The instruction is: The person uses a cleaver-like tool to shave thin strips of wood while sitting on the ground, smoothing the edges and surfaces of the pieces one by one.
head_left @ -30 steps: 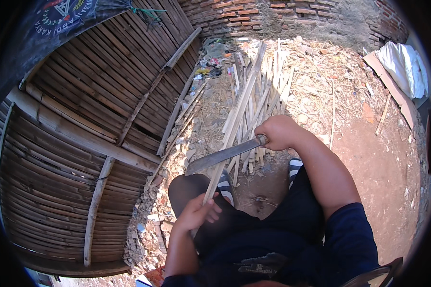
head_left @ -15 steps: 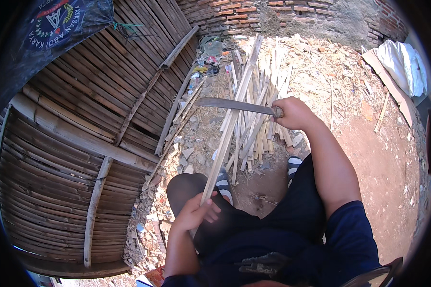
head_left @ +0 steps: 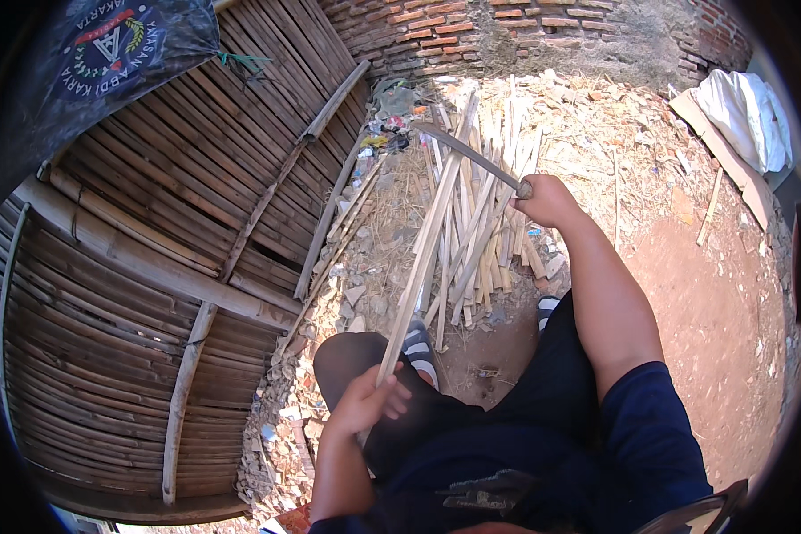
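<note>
My left hand (head_left: 365,400) is closed around the near end of a long pale bamboo strip (head_left: 424,249), beside my left knee. The strip slants away from me over a pile of similar strips (head_left: 482,271). In my right hand (head_left: 552,203) is the handle of a machete (head_left: 481,161), fingers wrapped round it. Its dark blade crosses the far part of the strip, tip pointing up and left. Whether the edge touches the strip or bites into it, I cannot tell.
A bamboo slat wall (head_left: 151,258) runs along the left, with a dark printed banner (head_left: 125,53) above. Beyond the pile stands a brick wall (head_left: 445,31). White sacking (head_left: 746,120) and a cardboard sheet (head_left: 721,160) lie far right. My sandalled foot (head_left: 420,351) is close to the pile.
My right hand has shifted slightly right, and the machete has moved farther along the strip, its tip swinging away from me. The strip's far end sits a little lower. My left hand keeps its grip.
</note>
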Tool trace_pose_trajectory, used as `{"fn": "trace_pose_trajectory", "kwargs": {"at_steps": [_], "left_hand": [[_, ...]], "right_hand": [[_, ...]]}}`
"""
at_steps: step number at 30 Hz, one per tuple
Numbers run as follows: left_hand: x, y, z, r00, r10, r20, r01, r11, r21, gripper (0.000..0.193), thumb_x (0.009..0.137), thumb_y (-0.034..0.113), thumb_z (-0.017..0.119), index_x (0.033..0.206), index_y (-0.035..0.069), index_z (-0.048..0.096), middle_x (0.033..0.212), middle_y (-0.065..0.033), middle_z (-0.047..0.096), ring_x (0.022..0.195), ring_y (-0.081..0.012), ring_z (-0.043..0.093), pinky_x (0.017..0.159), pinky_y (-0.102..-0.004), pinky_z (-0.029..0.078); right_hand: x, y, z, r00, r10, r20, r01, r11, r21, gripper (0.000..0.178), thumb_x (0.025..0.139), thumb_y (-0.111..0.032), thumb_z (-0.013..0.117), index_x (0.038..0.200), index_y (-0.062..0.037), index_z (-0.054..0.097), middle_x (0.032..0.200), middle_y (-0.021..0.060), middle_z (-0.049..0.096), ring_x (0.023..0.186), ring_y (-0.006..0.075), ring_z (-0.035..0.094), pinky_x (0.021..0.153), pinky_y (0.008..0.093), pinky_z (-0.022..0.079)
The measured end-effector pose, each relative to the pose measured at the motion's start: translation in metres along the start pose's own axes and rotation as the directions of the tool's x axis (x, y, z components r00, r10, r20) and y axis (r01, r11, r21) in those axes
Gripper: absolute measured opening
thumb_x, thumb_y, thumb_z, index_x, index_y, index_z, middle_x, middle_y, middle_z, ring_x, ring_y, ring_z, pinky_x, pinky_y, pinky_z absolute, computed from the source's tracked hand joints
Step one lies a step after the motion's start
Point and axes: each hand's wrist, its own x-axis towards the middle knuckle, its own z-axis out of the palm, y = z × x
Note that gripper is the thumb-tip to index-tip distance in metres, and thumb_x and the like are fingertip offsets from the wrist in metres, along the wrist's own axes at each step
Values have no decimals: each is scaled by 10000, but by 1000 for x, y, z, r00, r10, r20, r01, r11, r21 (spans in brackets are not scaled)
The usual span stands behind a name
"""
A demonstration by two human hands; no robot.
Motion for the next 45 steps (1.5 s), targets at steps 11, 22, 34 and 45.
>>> {"fn": "trace_pose_trajectory", "kwargs": {"at_steps": [11, 22, 34, 45], "left_hand": [[0, -3, -3, 998, -22, 66, 26, 998, -57, 469, 1141, 298, 434, 1496, -8, 417, 1030, -149, 713, 817, -212, 729, 715, -318, 603], [-1, -3, -3, 999, -2, 44, 4, 999, -41, 468, 1141, 296, 431, 1496, -8, 413, 1025, -145, 714, 817, -212, 731, 716, -325, 609], [-1, -8, -3, 999, -2, 43, 4, 999, -52, 479, 1137, 325, 449, 1480, -9, 437, 1014, -127, 709, 821, -198, 723, 716, -314, 598], [2, -9, -2, 998, 26, 59, -21, 996, -91, 462, 1138, 301, 444, 1472, -19, 438, 1009, -132, 709, 809, -192, 723, 711, -308, 604]], "right_hand": [[-63, -82, 4, 726, -429, 537, 574, 808, -131, 396, 808, -327, 828, 1128, -106, 751, 997, 178, 745, 1007, 377, 712, 885, 484, 559], [-16, -23, -3, 995, -97, 13, 96, 995, 11, 377, 853, -371, 791, 1095, -86, 744, 999, 210, 744, 977, 402, 709, 859, 489, 560], [-25, -45, 7, 820, -358, 447, 391, 920, 20, 419, 823, -376, 818, 1095, -67, 744, 1000, 198, 742, 992, 396, 706, 860, 473, 549], [-45, -59, -6, 884, -301, 358, 346, 936, -65, 436, 860, -400, 789, 1151, -81, 736, 1037, 209, 739, 1024, 398, 705, 879, 498, 559]]}}
